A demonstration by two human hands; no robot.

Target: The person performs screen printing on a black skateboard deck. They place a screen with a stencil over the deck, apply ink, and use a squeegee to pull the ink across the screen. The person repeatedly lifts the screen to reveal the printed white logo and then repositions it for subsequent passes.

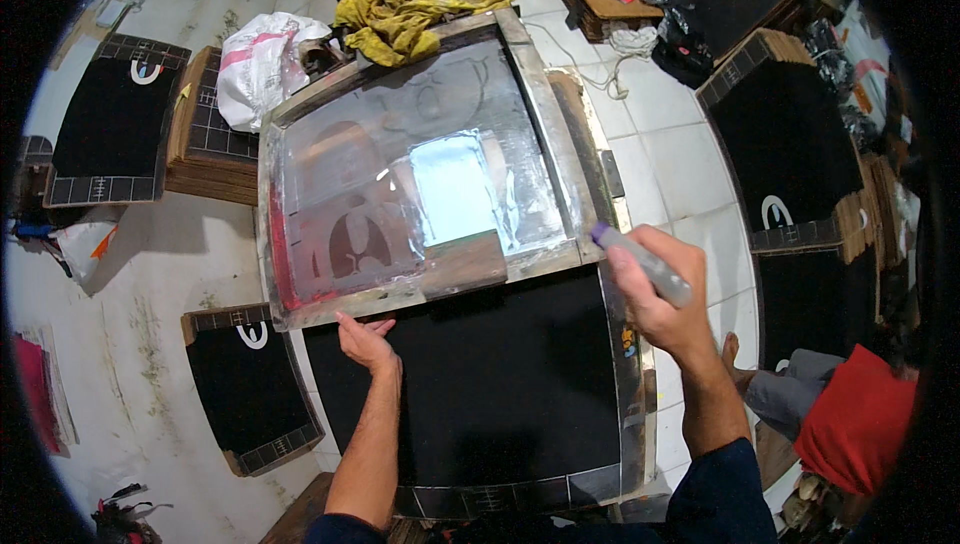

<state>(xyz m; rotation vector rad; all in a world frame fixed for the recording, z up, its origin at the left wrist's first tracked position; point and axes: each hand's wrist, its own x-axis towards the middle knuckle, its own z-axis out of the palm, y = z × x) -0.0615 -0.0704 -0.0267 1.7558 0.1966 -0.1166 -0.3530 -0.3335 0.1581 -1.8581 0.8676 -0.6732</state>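
A silk-screen frame [420, 284] with a wooden border lies at a slant over the far part of a black fabric panel [500, 384]. Its mesh shows dark printed shapes, a bright reflection and red ink along the left side. At the frame's near left edge, my left hand [367, 343] has its fingertips against the wood, fingers apart; whether some reach underneath is hidden. My right hand [665, 294] is wrapped round a grey tube with a purple end [645, 264], held tilted just off the frame's near right corner.
A yellow cloth [400, 24] lies on the frame's far edge beside a white sack [265, 69]. Black panels on boards stand left [115, 124], lower left [245, 384] and right [785, 144]. A person in red [860, 419] sits at lower right.
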